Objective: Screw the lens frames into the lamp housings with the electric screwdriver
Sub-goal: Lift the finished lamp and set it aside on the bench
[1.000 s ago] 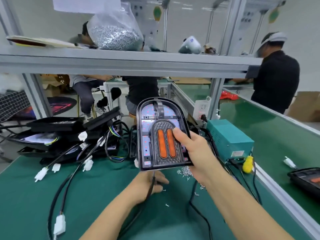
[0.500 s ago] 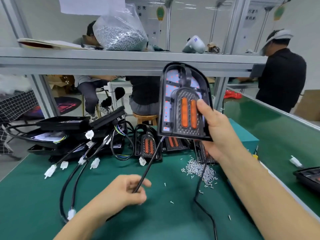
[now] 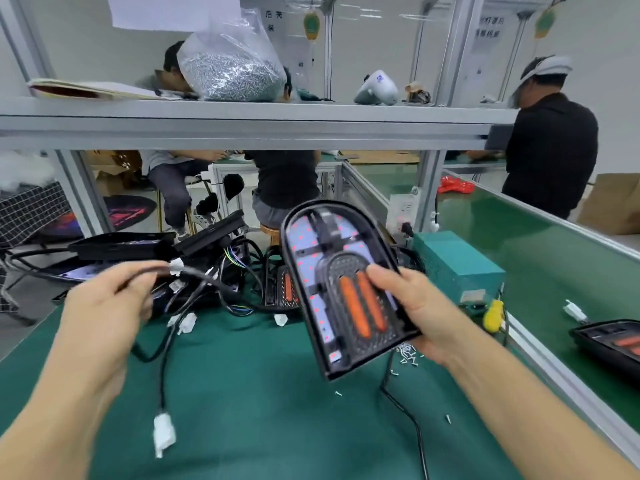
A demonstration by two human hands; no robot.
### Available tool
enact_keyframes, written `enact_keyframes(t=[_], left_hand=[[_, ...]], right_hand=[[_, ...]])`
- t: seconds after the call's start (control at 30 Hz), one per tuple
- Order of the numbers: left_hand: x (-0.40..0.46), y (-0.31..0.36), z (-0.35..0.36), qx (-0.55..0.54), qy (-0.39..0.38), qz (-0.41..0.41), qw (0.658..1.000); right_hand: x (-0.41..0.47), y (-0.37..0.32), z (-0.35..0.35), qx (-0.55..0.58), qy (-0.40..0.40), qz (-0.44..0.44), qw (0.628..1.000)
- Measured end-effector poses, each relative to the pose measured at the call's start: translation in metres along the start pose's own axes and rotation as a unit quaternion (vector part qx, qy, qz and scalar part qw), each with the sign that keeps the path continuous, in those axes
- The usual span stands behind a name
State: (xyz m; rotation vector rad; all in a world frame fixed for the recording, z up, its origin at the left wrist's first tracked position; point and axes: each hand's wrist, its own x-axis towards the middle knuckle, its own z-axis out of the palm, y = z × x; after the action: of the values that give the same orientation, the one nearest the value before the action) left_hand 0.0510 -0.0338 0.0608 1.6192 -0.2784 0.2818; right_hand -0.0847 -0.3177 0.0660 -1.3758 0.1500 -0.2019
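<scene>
Gripping lamp housing [image 3: 341, 282] in right hand [image 3: 420, 306], raised

Two bare forearms come into the picture from the near edge, one at the left and one at the right. No sleeve covers them as far as they show. The left hand [image 3: 104, 306] and the right hand [image 3: 415, 313] wear no gloves, and the left one looks blurred.

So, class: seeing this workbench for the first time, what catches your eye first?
The black lamp housing with two orange strips, gripped in the right hand at centre. Then the left hand holding a black cable, and the bag of screws on the shelf above.
</scene>
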Motion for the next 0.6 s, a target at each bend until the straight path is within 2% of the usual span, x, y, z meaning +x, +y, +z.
enact_keyframes(t=[0.1,0.2,0.37,0.5,0.6], left_hand=[[0.007,0.025,0.028,-0.15,-0.014,-0.077,0.986],[0.01,0.043,0.047,-0.299,-0.041,-0.165,0.939],[0.011,0.05,0.065,-0.495,-0.015,-0.245,0.833],[0.007,0.05,0.07,-0.63,-0.018,-0.308,0.713],[0.006,0.047,0.069,-0.688,-0.024,-0.312,0.655]], right_hand=[[0.001,0.013,0.018,-0.008,-0.02,0.028,0.999],[0.006,0.024,0.035,0.012,-0.043,0.042,0.998],[0.01,0.038,0.051,0.047,-0.093,0.058,0.993],[0.012,0.049,0.055,0.078,-0.139,0.06,0.985],[0.014,0.048,0.055,0.047,-0.127,0.053,0.989]])
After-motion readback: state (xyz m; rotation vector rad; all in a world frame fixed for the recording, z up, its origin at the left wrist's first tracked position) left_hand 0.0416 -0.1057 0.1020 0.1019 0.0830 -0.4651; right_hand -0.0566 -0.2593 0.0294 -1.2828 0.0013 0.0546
